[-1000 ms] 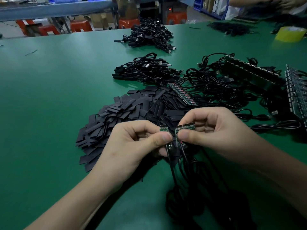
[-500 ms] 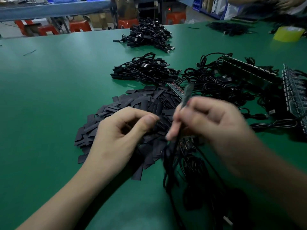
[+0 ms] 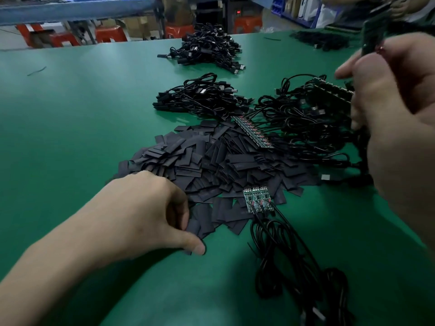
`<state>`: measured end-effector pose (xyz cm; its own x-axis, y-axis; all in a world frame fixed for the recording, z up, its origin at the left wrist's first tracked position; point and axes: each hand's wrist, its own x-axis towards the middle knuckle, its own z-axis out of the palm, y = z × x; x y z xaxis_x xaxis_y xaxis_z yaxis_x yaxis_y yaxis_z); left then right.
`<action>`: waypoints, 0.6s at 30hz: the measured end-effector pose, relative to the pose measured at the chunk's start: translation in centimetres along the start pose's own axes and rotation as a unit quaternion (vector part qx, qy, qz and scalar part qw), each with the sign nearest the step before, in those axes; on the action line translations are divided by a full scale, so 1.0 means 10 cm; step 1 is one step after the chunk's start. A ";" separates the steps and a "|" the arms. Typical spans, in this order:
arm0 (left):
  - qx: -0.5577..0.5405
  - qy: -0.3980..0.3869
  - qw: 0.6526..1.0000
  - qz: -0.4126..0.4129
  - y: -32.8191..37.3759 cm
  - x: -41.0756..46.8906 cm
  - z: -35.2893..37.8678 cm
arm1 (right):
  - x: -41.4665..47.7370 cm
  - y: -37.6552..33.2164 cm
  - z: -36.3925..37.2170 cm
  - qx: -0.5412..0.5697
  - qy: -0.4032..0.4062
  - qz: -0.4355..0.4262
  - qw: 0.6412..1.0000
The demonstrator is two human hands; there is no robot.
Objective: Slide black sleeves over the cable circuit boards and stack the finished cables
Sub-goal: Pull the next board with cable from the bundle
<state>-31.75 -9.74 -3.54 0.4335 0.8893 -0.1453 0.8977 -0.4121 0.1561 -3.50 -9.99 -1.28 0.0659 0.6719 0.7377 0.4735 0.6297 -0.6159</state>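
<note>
- Head view: the left hand [image 3: 141, 212] lies at the near edge of the pile of black sleeves [image 3: 223, 161]. Its fingers are curled, and thumb and fingertips pinch one black sleeve [image 3: 200, 228] on the pile's near fringe.
- The right hand [image 3: 395, 128] is raised above the table's right side with its fingers curled round a raised board [image 3: 374, 36]. The board is green and badly blurred, and it sticks up past the fingertips. A black cable [image 3: 363, 149] hangs down below the hand.
- Three small green circuit boards [image 3: 257, 200] lie side by side on the near right fringe of the sleeve pile. They are bare, with no sleeve on them.
- Their black leads [image 3: 282, 255] run toward the table's near edge and end in a loose coil.
- A long strip of joined boards [image 3: 251, 132] lies slantwise along the far right side of the pile. Its wires run into a tangle of black cables [image 3: 306, 118] further right.
- A dark rack [image 3: 329, 88] stands among that tangle, partly hidden by the right hand.
- One cable bundle [image 3: 202, 97] rests just beyond the pile, toward the middle of the green table [image 3: 70, 114].
- A second heap of cables [image 3: 207, 45] lies near the far edge.
- Red stools [image 3: 110, 34] stand on the floor behind the table's far edge.
</note>
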 end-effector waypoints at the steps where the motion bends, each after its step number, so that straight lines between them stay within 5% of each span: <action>1: -0.012 -0.003 1.000 0.002 0.00 0.00 0.00 | 0.00 -0.03 0.01 -0.051 -0.010 -0.019 0.998; 4: -0.070 -0.020 0.997 -0.004 -0.04 0.01 0.00 | -0.11 -0.05 0.14 -0.123 -0.127 -0.044 0.983; 8: -0.220 0.031 0.975 -0.002 -0.09 0.05 0.00 | -0.32 0.01 0.38 -0.039 -0.275 0.090 0.956; 12: -0.418 0.080 0.905 0.027 0.06 0.08 0.10 | -0.45 0.11 0.53 0.061 -0.309 0.217 0.924; 16: -0.505 0.140 0.851 0.036 0.22 0.10 0.26 | -0.46 0.16 0.58 0.128 -0.327 0.251 0.902; 18: -0.460 0.206 0.863 0.039 0.25 0.10 0.32 | -0.46 0.16 0.58 0.153 -0.313 0.269 0.898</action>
<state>-28.80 -10.51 -6.41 0.2541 0.9392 0.2308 0.3415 -0.3104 0.8872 -8.13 -9.75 -7.28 -0.3387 0.9383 0.0700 0.2513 0.1619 -0.9543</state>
